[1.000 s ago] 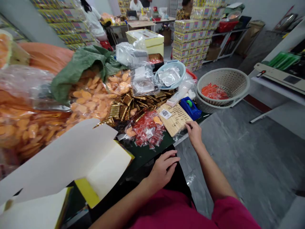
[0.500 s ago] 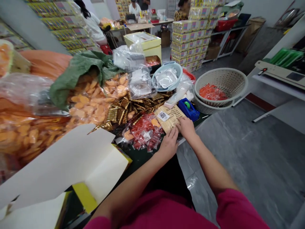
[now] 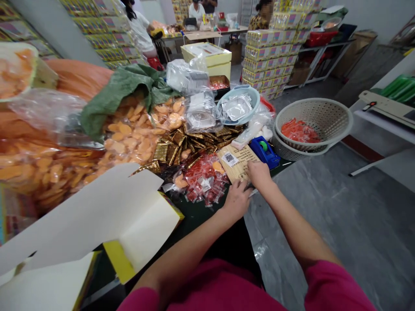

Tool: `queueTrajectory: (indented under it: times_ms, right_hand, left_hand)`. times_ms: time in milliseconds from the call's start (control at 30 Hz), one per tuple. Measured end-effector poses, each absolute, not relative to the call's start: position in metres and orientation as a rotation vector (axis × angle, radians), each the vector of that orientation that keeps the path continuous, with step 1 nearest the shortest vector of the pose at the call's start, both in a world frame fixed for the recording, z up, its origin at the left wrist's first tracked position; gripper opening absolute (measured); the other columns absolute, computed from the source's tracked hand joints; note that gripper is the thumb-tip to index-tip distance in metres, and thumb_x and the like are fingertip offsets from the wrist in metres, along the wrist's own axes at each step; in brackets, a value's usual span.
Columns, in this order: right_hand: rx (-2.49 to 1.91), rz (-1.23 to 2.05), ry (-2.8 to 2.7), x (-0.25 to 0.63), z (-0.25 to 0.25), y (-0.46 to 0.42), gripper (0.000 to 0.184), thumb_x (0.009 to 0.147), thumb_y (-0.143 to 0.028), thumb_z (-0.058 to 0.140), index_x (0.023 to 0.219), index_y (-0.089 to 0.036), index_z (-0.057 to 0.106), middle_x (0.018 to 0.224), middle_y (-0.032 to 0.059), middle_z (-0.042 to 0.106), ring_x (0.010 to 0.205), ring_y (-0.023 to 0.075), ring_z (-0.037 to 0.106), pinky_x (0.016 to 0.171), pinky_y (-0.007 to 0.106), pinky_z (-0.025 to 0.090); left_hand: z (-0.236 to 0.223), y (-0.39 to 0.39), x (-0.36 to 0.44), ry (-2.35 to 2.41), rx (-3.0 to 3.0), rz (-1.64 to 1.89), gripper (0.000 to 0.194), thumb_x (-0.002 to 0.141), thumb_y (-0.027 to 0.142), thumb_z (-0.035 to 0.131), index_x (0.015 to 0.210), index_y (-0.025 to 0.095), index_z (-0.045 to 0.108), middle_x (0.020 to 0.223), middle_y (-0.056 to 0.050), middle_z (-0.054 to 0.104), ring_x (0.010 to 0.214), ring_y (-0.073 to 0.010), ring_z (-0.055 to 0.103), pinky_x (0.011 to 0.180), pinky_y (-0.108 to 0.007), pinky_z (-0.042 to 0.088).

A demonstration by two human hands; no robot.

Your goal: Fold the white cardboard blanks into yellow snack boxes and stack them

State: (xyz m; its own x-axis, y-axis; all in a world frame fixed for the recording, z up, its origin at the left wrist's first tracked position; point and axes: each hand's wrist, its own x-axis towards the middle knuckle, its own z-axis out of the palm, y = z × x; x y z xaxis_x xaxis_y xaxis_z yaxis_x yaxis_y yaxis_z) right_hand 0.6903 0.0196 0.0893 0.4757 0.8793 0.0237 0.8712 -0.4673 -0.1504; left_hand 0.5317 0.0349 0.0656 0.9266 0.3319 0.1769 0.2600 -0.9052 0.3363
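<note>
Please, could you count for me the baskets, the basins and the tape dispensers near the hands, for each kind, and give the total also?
Beige perforated baskets: 2
Light-blue basin: 1
Blue tape dispenser: 1
Total: 4

Head cam, fwd & down, close over L hand (image 3: 238, 201), R hand (image 3: 259, 175)

At one o'clock, a blue tape dispenser (image 3: 264, 152) with a green core; at eleven, gold sachets (image 3: 171, 149); at nine, red-wrapped packets (image 3: 204, 183); at ten, a green woven sack (image 3: 123, 88); at six, magenta sleeves (image 3: 330, 287).
</note>
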Motion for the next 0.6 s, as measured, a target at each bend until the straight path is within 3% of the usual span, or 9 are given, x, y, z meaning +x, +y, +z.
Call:
queueTrajectory:
  times_ms: [133,267,400,500,600]
  right_hand:
    - [-2.646,0.182,-1.507,0.686,0.092,0.027,0.021,0.084,-0.012,0.05,0.095,-0.012,0.067,0.094,0.0177,0.073,0.09,0.0242,0.068,0.075,0.029,0.044]
    - [-2.635,0.212,-1.436,0.693,0.091,0.032,0.023,0.081,-0.018,0.055,0.1,-0.016,0.067,0.093,0.0119,0.073,0.087,0.0226,0.067,0.072,0.028,0.045]
    - [-2.434,0.422,-1.234,0.709,0.085,0.027,0.013,0.076,-0.024,0.062,0.087,-0.02,0.067,0.082,0.0017,0.072,0.076,0.0166,0.065,0.066,0.023,0.044]
    - [-2.362,0.516,-1.2,0.72,0.079,0.026,0.01,0.073,-0.025,0.066,0.081,-0.019,0.066,0.078,-0.0013,0.071,0.072,0.0132,0.063,0.064,0.021,0.043]
    - [-2.362,0.526,-1.21,0.725,0.079,0.033,0.013,0.069,-0.021,0.069,0.081,-0.019,0.066,0.075,-0.002,0.07,0.07,0.0125,0.062,0.065,0.021,0.042]
  left_hand:
    - [0.059,0.032,0.528,0.432,2.781,0.339,0.027,0.086,0.024,0.058,0.112,0.02,0.066,0.134,-0.014,0.051,0.125,-0.033,0.041,0.089,-0.05,0.048]
    - [0.05,0.032,0.526,0.428,2.764,0.367,0.027,0.087,0.024,0.058,0.112,0.02,0.065,0.137,-0.013,0.049,0.129,-0.0333,0.038,0.09,-0.05,0.048]
    - [0.05,0.033,0.527,0.403,2.732,0.371,0.02,0.086,0.025,0.059,0.103,0.02,0.069,0.135,-0.011,0.052,0.125,-0.0331,0.04,0.09,-0.05,0.047]
    - [0.054,0.034,0.531,0.393,2.718,0.377,0.017,0.086,0.027,0.058,0.096,0.021,0.071,0.131,-0.01,0.054,0.121,-0.0327,0.042,0.09,-0.05,0.047]
    - [0.057,0.036,0.54,0.378,2.69,0.438,0.023,0.086,0.028,0.058,0.103,0.02,0.071,0.129,-0.011,0.056,0.113,-0.0298,0.047,0.093,-0.048,0.045]
